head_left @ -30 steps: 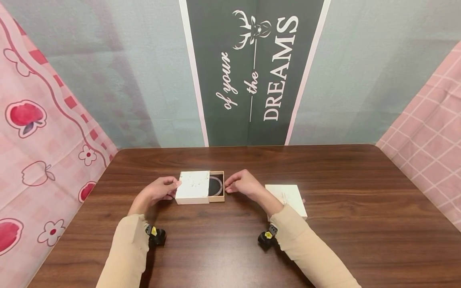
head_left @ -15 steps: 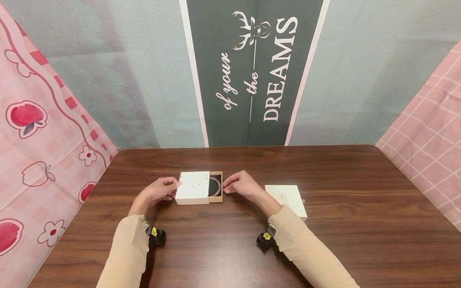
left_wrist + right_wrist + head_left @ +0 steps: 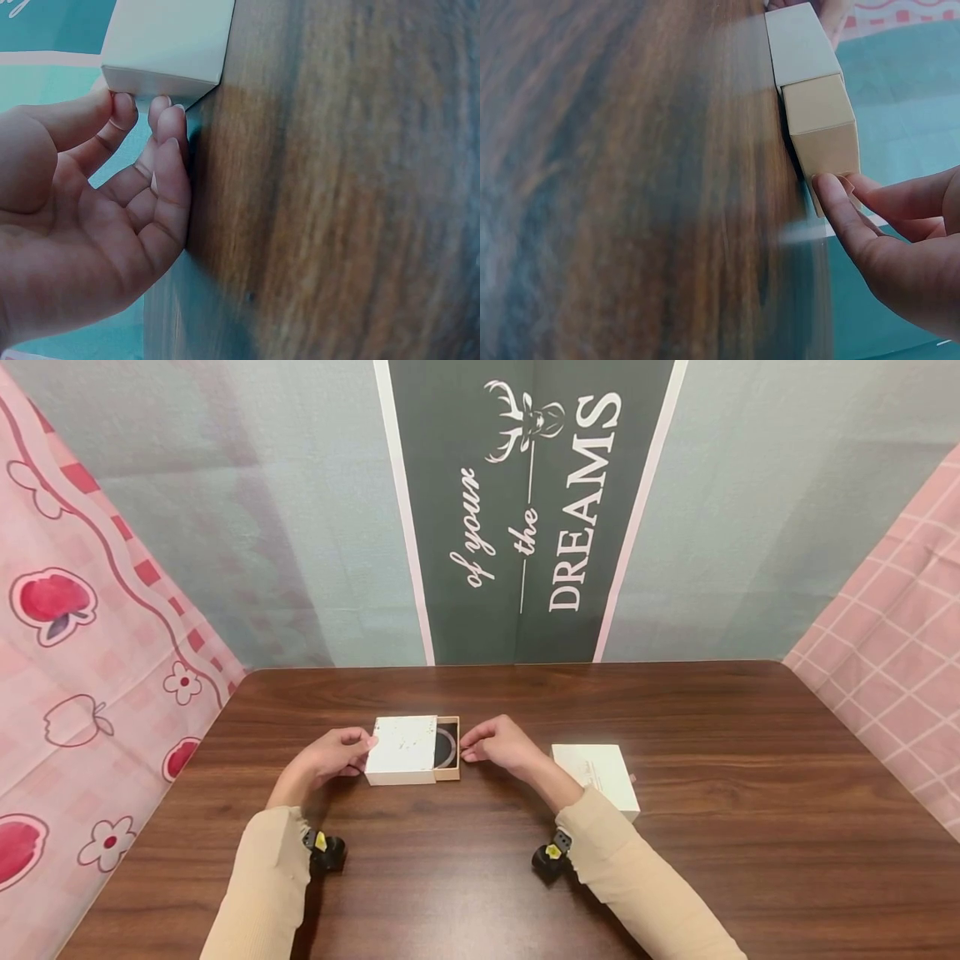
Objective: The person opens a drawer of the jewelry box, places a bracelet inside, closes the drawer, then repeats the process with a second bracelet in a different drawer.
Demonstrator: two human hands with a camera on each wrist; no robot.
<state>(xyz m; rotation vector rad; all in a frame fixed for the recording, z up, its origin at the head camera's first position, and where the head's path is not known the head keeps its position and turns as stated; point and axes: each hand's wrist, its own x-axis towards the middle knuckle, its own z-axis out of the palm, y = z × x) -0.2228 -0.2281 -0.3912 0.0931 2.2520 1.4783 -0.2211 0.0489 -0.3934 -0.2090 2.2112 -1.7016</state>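
Note:
A white slide-out gift box lies on the table, its white sleeve (image 3: 403, 747) partly covering a tan drawer (image 3: 447, 775). Inside the drawer, part of a greyish-pink bangle (image 3: 452, 747) shows on black padding; the sleeve hides the rest. My left hand (image 3: 336, 753) holds the sleeve's left end, thumb at the top edge and curled fingertips against the end face. On the other side, my right hand (image 3: 504, 746) pinches a small tab (image 3: 846, 185) on the drawer's front, as the right wrist view shows.
A second white box (image 3: 603, 777) with faint gold lettering lies on the brown wooden table (image 3: 480, 877), beside my right forearm. A printed cloth (image 3: 525, 527) hangs behind the table, and pink cloths flank it.
The drawer has slid left, a little deeper into the sleeve, and my right hand has moved left with it. Less of the bangle shows. My left hand and the sleeve have stayed put.

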